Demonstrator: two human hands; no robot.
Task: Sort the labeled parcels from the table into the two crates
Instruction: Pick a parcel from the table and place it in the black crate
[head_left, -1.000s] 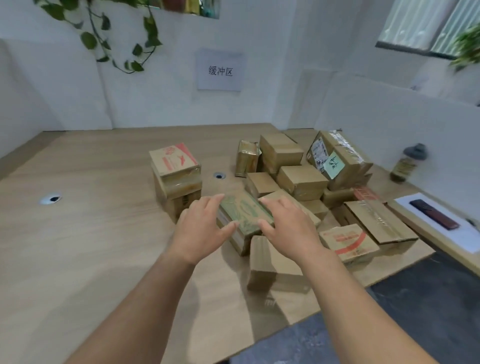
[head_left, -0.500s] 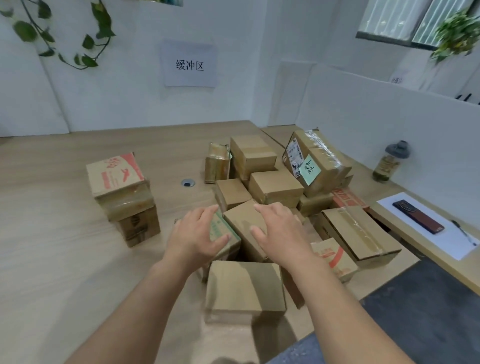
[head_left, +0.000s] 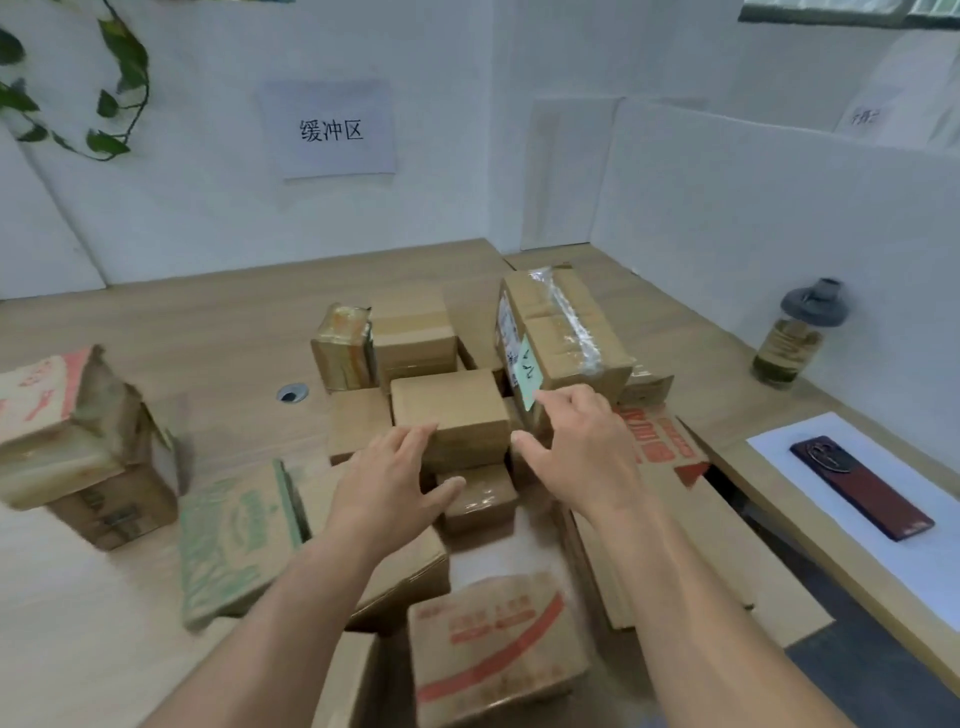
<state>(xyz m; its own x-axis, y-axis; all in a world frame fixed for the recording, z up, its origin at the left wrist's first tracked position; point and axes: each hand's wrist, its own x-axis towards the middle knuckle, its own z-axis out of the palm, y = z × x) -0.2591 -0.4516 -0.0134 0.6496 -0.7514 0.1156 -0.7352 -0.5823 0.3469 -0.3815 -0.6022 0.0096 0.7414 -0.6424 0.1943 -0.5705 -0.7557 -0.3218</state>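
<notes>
Several brown cardboard parcels are piled on the wooden table (head_left: 218, 332). My left hand (head_left: 392, 480) hovers open, its fingertips at the near left edge of a plain brown parcel (head_left: 449, 410) in the middle of the pile. My right hand (head_left: 576, 452) is open to the right of that parcel, fingers spread, fingertips close to the green label of a large taped parcel (head_left: 563, 332) that leans at the back. A flat parcel with green print (head_left: 234, 540) lies to the left of my left arm. A parcel with red print (head_left: 493, 644) sits nearest me. No crate is in view.
A stack of worn boxes with red print (head_left: 78, 441) stands at the left. A glass bottle with a grey cap (head_left: 792, 338) stands by the right partition. A dark phone (head_left: 862, 488) lies on white paper on the side desk. A cable hole (head_left: 292, 393) is in the tabletop.
Both hands have left the green-printed parcel and the one beside it and moved farther into the pile. The view has shifted forward and to the right.
</notes>
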